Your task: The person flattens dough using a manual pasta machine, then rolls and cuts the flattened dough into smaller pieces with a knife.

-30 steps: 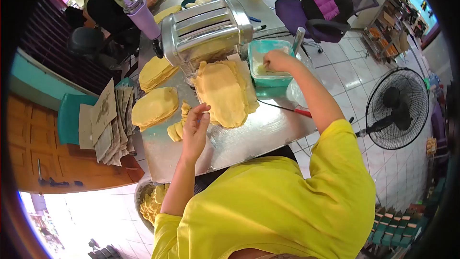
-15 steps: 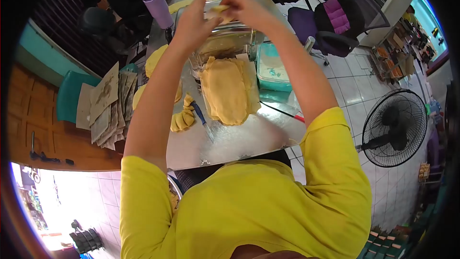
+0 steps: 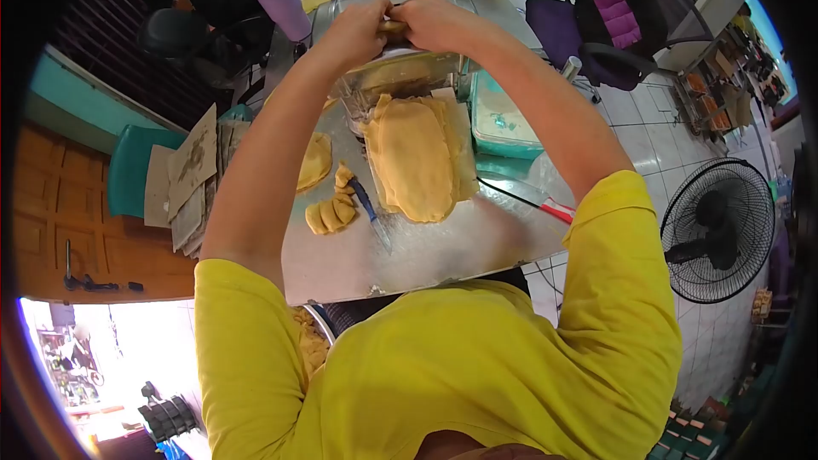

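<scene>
knife (image 3: 368, 209) flat on the metal table (image 3: 443, 247), just beside cut dough pieces (image 3: 331, 211); stacked dough sheets (image 3: 415, 158) past it. farther out, my left hand (image 3: 356, 32) and right hand (image 3: 434, 23) meet, pinching a dough piece (image 3: 394, 27) over the roller machine (image 3: 400, 68).

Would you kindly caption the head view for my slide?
Both hands press a dough piece into the pasta roller.

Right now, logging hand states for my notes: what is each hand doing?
Left hand: closed on the dough piece above the dough roller machine.
Right hand: closed on the same dough piece.
</scene>
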{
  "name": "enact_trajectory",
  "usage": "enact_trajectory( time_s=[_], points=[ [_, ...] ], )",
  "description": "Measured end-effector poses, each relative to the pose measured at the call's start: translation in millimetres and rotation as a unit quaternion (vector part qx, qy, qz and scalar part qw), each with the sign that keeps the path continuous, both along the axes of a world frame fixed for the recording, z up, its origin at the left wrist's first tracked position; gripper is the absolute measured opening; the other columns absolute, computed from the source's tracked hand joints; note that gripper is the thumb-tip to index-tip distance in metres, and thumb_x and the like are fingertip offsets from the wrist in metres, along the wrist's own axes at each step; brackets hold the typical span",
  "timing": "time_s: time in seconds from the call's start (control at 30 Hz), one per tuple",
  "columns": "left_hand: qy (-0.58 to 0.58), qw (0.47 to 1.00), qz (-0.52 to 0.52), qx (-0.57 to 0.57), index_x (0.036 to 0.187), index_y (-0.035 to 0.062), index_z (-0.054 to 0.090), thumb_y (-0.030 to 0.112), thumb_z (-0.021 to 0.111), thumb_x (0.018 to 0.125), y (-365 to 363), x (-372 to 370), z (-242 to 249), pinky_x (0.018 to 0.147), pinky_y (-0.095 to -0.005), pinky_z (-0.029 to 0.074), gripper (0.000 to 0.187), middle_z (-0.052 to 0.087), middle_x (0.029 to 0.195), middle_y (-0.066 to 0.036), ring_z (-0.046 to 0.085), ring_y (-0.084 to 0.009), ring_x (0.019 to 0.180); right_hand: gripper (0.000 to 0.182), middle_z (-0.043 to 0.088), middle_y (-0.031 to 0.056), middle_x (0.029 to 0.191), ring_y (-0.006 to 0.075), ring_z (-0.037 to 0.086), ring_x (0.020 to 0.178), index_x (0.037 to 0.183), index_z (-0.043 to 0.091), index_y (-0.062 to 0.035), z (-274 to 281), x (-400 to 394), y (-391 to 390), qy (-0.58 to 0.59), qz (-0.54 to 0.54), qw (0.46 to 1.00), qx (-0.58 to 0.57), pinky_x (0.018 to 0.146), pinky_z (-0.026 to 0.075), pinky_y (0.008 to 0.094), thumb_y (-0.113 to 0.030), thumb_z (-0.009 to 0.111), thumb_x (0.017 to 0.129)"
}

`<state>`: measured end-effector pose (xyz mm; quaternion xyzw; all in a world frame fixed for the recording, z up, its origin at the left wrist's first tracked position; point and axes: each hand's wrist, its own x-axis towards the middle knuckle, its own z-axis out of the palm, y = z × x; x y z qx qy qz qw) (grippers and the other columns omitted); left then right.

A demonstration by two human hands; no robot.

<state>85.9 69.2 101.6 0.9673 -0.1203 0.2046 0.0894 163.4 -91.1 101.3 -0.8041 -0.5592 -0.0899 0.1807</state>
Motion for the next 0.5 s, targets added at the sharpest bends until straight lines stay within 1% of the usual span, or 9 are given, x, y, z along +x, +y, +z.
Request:
enact_trajectory(
  time_s=[0.07, 0.13, 0.17, 0.2, 0.27, 0.37, 0.4, 0.47, 0.5],
  points=[
    [0.056, 0.992, -0.031, -0.106, 0.105, 0.0021, 0.058, 0.002, 0.061, 0.076, 6, -6, 6, 0.074, -0.0423, 0.047, 0.029, 0.063, 0.091, -0.020, 0.060, -0.0380, 0.087, 0.022, 0.065, 0.0204, 0.088, 0.0387, 0.061, 0.085, 0.096, 0.065, -0.0016, 13, -1, -7, 0.006, -0.004, 1.000, -0.020, 0.076, 0.049, 0.0442, -0.006, 0.055, 0.077],
    [0.083, 0.992, -0.013, -0.092, 0.102, 0.0015, 0.059, 0.002, 0.062, 0.076, 3, -11, 16, 0.073, -0.0425, 0.048, 0.026, 0.064, 0.090, -0.021, 0.060, -0.0390, 0.086, 0.020, 0.065, 0.0200, 0.088, 0.0388, 0.061, 0.085, 0.095, 0.065, -0.0017, 16, 1, -10, 0.095, 0.008, 0.994, -0.047, 0.076, 0.049, 0.0441, -0.006, 0.055, 0.078],
    [0.114, 0.990, 0.007, -0.082, 0.099, 0.0010, 0.061, 0.003, 0.062, 0.076, 2, -13, 16, 0.073, -0.0426, 0.048, 0.023, 0.064, 0.088, -0.021, 0.060, -0.0400, 0.085, 0.020, 0.065, 0.0200, 0.088, 0.0388, 0.061, 0.085, 0.095, 0.065, -0.0017, 13, 2, -9, 0.098, 0.008, 0.994, -0.049, 0.076, 0.049, 0.0441, -0.006, 0.055, 0.078],
    [0.118, 0.989, 0.009, -0.087, 0.099, 0.0010, 0.061, 0.003, 0.062, 0.076, 3, -11, 10, 0.073, -0.0426, 0.048, 0.023, 0.064, 0.088, -0.021, 0.060, -0.0400, 0.085, 0.020, 0.065, 0.0196, 0.088, 0.0384, 0.061, 0.085, 0.094, 0.065, -0.0015, 7, 2, -8, 0.049, 0.009, 0.998, -0.026, 0.077, 0.049, 0.0441, -0.008, 0.056, 0.079],
    [0.040, 0.999, 0.010, -0.001, 0.097, 0.0014, 0.062, 0.009, 0.066, 0.078, 4, -6, 2, 0.070, -0.0403, 0.048, 0.020, 0.065, 0.085, -0.020, 0.061, -0.0387, 0.080, 0.019, 0.065, 0.0193, 0.088, 0.0381, 0.062, 0.084, 0.094, 0.065, -0.0014, -1, 2, -3, 0.000, 0.016, 1.000, -0.005, 0.077, 0.049, 0.0441, -0.010, 0.057, 0.079],
    [0.037, 0.999, 0.005, 0.028, 0.098, 0.0026, 0.063, 0.013, 0.067, 0.079, 5, -5, 1, 0.069, -0.0398, 0.048, 0.022, 0.065, 0.085, -0.018, 0.061, -0.0375, 0.080, 0.019, 0.065, 0.0180, 0.087, 0.0371, 0.062, 0.085, 0.095, 0.065, -0.0016, -4, 7, 0, -0.024, -0.002, 1.000, -0.018, 0.077, 0.048, 0.0444, -0.014, 0.059, 0.081],
    [0.030, 0.999, 0.007, 0.029, 0.098, 0.0026, 0.063, 0.013, 0.067, 0.079, 7, -6, 3, 0.069, -0.0398, 0.048, 0.022, 0.065, 0.085, -0.018, 0.061, -0.0375, 0.080, 0.019, 0.065, 0.0172, 0.088, 0.0368, 0.061, 0.086, 0.094, 0.065, -0.0019, -2, 6, -2, -0.028, 0.000, 1.000, -0.013, 0.077, 0.049, 0.0442, -0.015, 0.059, 0.081],
    [0.034, 0.998, -0.028, -0.048, 0.097, 0.0035, 0.064, 0.012, 0.067, 0.079, 10, -12, 2, 0.070, -0.0408, 0.048, 0.021, 0.064, 0.085, -0.018, 0.061, -0.0372, 0.081, 0.019, 0.065, 0.0164, 0.089, 0.0365, 0.061, 0.086, 0.094, 0.065, -0.0022, 1, 4, -5, -0.038, 0.006, 0.999, -0.011, 0.077, 0.049, 0.0440, -0.015, 0.060, 0.081],
    [0.027, 0.998, -0.027, -0.050, 0.097, 0.0035, 0.064, 0.012, 0.067, 0.079, 9, -15, 4, 0.070, -0.0408, 0.048, 0.021, 0.064, 0.085, -0.018, 0.061, -0.0372, 0.081, 0.018, 0.064, 0.0160, 0.090, 0.0362, 0.061, 0.087, 0.094, 0.065, -0.0022, 3, 2, -8, 0.005, 0.008, 1.000, 0.009, 0.077, 0.049, 0.0438, -0.014, 0.059, 0.082]
  ],
)
